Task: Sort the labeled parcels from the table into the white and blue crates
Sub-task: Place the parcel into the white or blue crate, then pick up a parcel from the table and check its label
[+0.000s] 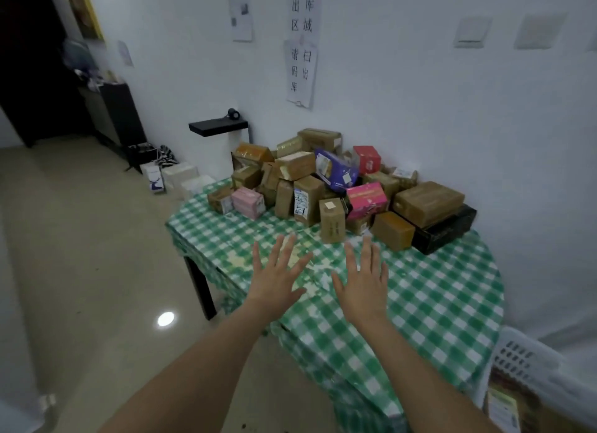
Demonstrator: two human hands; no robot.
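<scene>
1. On the far side of the green-checked surface (436, 297), the parcels (323, 187) lie heaped against the wall (403, 87).
2. Just in front of the heap, the left hand (277, 281) and right hand (363, 287) reach out side by side, fingers (280, 251) straight and spread, holding nothing.
3. Well to the heap's right, nearer the person, stands a white crate (529, 361).

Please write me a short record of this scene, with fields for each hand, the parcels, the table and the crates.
left hand: open, fingers spread, above the table, holds nothing
right hand: open, fingers spread, holds nothing
parcels: heaped at the far side by the wall; mostly brown, some pink, red, purple, black
table: green and white checked cloth
white crate: lower right, beside the table; a labeled parcel seems to lie inside
blue crate: not in view
</scene>
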